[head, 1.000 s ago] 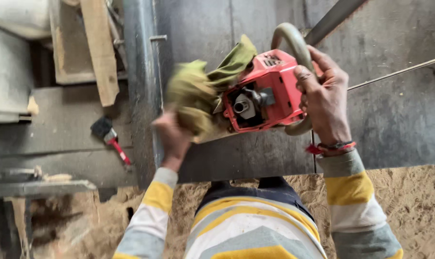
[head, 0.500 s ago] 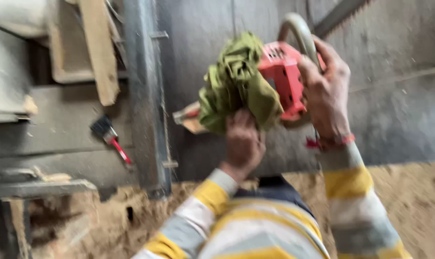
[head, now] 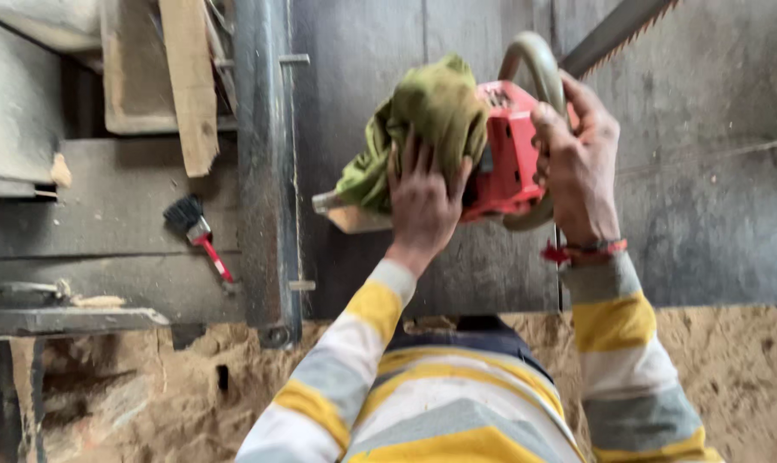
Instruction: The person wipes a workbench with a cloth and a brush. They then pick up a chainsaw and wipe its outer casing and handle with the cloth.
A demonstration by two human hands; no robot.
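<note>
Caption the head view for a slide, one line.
Left hand presses a green rag against a red chainsaw while the right hand grips its curved handle.

The only camera sits on the person's head and looks steeply down, close over both hands, toward the grey desk [head: 705,197] and sawdust floor [head: 148,403].
</note>
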